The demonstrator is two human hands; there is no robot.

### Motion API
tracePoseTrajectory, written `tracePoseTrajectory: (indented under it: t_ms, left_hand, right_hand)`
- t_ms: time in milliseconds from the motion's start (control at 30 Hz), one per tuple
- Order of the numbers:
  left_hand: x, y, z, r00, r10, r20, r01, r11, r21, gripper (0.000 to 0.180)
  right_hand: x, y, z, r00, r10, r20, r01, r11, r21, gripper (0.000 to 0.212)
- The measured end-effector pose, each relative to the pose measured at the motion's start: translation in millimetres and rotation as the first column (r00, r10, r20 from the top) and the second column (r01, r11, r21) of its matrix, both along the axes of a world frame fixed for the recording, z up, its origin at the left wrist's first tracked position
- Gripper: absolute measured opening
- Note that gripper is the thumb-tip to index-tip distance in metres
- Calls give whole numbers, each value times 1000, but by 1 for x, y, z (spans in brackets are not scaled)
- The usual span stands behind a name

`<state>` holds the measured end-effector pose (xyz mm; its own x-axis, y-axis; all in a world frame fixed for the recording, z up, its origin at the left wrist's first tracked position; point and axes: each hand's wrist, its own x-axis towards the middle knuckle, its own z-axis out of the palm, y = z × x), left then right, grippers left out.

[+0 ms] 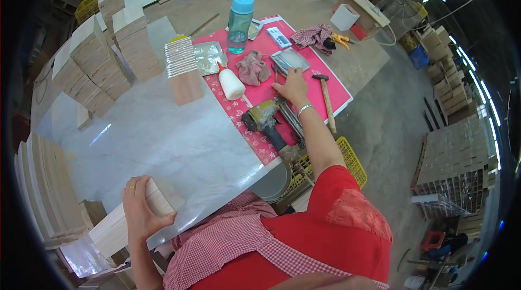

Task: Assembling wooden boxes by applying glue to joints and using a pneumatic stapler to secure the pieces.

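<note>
At the lower left my left hand [139, 207] grips the end of a pale wooden block [158, 197] on the glossy grey table [179, 143]. My right hand [293, 86] reaches over the pink mat [260, 94], its fingers bent together beside a clear flat packet [296, 59]. A thin stick-like thing shows by the fingertips; what they hold is hidden. Below that wrist lies a green and black nail gun [268, 121]. A hammer [324, 100] with a wooden handle rests to the right. A white glue bottle [230, 83] with a red tip and a crumpled pinkish cloth [253, 68] lie further left.
Stacks of wooden pieces [97, 56] stand at the far left. A block topped with strips [185, 73], a metal tray [210, 57] and a blue water bottle [240, 24] stand near the mat. Orange-handled pliers [341, 40] lie at the right. A yellow basket [353, 162] sits below the table edge.
</note>
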<state>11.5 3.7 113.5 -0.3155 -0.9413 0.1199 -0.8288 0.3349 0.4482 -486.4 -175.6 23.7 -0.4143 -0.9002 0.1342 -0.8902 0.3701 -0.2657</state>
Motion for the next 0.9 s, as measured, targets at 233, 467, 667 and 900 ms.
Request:
tracePoseTrajectory:
  t_ms: [233, 467, 667, 900]
  left_hand:
    - [-3, -1, 0, 999, 10, -30, -12, 998, -58, 82]
    - [-1, 1, -1, 999, 25, -25, -25, 999, -23, 82]
    - [0, 1, -2, 1000, 22, -20, -23, 999, -48, 81]
    - [-2, -2, -4, 999, 24, -23, -25, 999, -44, 81]
  right_hand:
    - [3, 5, -7, 998, 0, -56, -2, 1000, -29, 70]
    - [-5, -5, -24, 967, 217, 131, -162, 927, -338, 46]
    - [-46, -14, -10, 983, 184, 18, -141, 807, -573, 35]
    - [-152, 20, -20, 949, -279, -149, 196, 889, -414, 37]
